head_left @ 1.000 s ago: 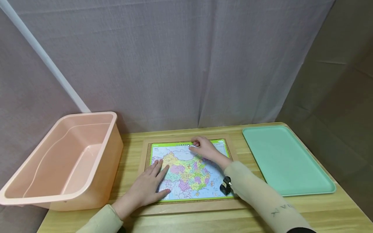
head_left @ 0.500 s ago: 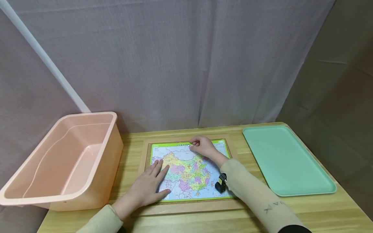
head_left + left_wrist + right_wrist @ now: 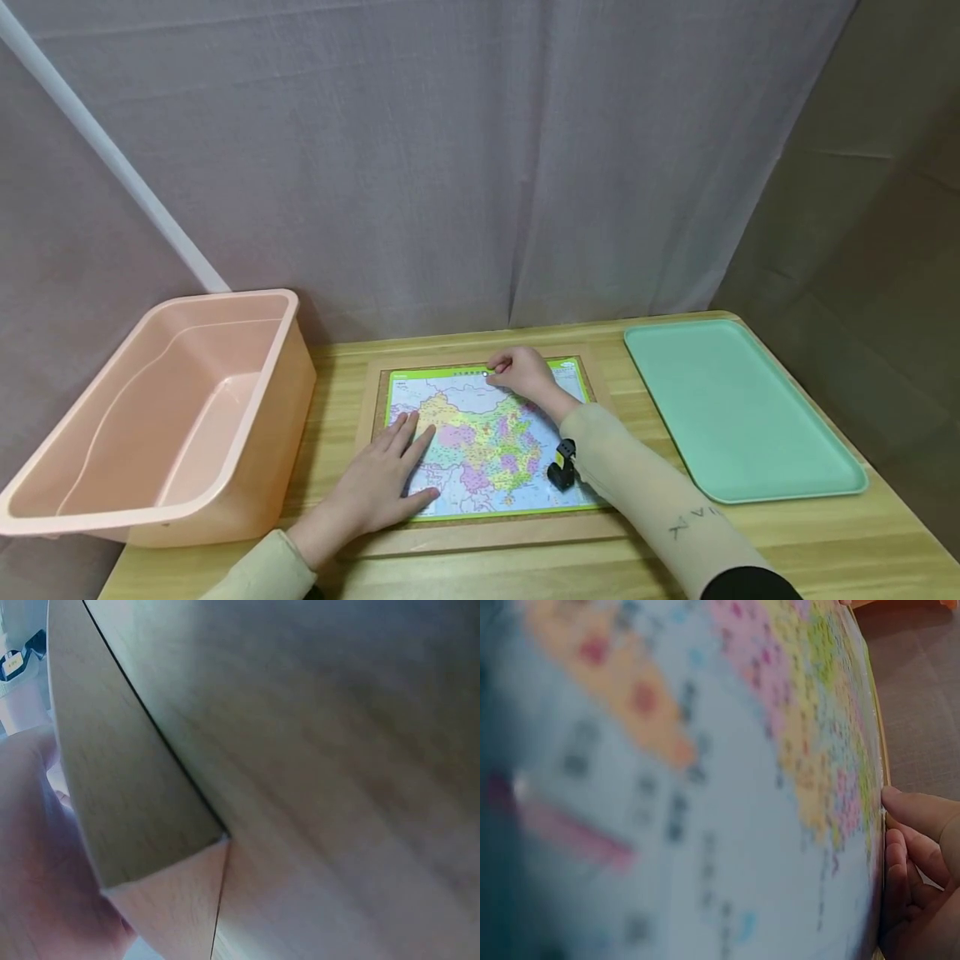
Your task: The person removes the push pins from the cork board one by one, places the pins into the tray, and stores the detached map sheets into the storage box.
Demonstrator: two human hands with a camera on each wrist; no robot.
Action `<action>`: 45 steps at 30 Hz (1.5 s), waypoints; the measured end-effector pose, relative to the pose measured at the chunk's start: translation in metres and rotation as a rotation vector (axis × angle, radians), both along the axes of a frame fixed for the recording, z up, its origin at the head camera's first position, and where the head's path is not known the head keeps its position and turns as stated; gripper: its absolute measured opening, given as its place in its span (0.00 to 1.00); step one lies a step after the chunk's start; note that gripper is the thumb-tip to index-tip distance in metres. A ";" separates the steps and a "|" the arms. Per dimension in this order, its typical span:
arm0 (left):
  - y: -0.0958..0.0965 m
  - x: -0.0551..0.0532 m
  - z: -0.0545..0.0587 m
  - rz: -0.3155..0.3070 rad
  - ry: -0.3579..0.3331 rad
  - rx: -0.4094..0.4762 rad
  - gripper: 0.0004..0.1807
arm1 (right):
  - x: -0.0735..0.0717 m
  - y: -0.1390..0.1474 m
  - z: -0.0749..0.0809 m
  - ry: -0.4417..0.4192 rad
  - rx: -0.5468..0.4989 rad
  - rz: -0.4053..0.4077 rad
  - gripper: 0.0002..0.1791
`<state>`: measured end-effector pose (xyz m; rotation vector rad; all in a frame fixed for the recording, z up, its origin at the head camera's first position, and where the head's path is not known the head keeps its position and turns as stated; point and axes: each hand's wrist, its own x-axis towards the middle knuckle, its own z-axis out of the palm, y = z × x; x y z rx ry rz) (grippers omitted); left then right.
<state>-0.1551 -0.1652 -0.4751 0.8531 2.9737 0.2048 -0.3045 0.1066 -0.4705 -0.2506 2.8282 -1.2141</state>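
Bent fingers and a thumb set close to them are giving a person's right hand (image 3: 525, 375) a narrow grip at the green upper border of a printed map (image 3: 480, 450), just beside a small white spot (image 3: 485, 374); the view is too poor to tell whether the fingertips are holding anything. Seen from the right wrist, the thumb is meeting the map's edge with the fingers folding below it, while the print nearest the camera is blurring. On the map's left side, the left hand (image 3: 378, 483) is lying palm down, its fingers spreading over the sheet. The map, patched in yellow, pink and green amid pale blue, is lying inside a wooden frame (image 3: 495, 535) on a wood-grained table (image 3: 510, 575), with brown backing (image 3: 384, 387) showing around its border. Seen from the left wrist, a corner of the frame is jutting beside the palm. Pale sleeves (image 3: 652, 492) are covering both forearms; a small black device (image 3: 562, 467) is sitting at the right wrist, over the map's lower right part, and dark marks (image 3: 693, 522) are running across that sleeve. To the left, a peach tub (image 3: 270, 450) is standing near the frame; to the right, a mint-green tray (image 3: 742, 408) is lying flat, apart from it. Grey fabric (image 3: 375, 167) is hanging behind the table, a white strip (image 3: 105, 148) slanting down its left side.
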 end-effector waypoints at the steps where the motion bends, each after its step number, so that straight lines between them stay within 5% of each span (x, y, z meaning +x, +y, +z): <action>1: 0.000 0.000 0.000 -0.002 0.000 -0.002 0.49 | 0.000 0.000 -0.001 0.001 0.009 -0.008 0.10; 29: 0.000 -0.001 0.000 -0.007 0.005 -0.014 0.49 | -0.001 -0.003 -0.004 0.092 0.114 -0.015 0.08; 45: 0.000 -0.001 -0.002 0.006 0.005 -0.009 0.49 | -0.002 -0.007 -0.003 0.111 0.087 -0.014 0.05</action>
